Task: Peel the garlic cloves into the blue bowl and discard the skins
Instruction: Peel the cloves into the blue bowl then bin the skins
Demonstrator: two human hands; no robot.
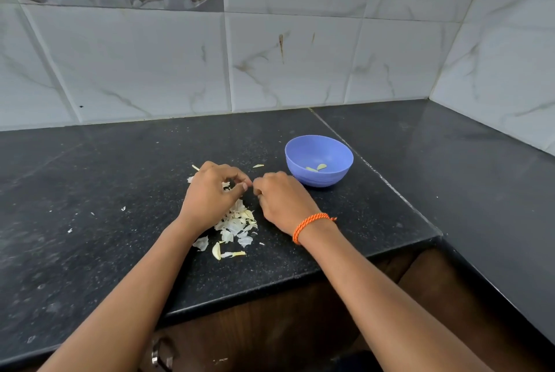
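Note:
A blue bowl stands on the black counter with two peeled garlic cloves in its bottom. My left hand and my right hand meet just left of the bowl, fingertips curled together as if pinching something small; the thing between them is hidden. A heap of white garlic skins lies under and in front of my hands. One loose skin piece lies between my hands and the bowl.
Tiled walls close the counter at the back and right, forming a corner. The counter's front edge steps back just right of my right wrist, which wears an orange cord bracelet. Small white flecks dot the counter to the left.

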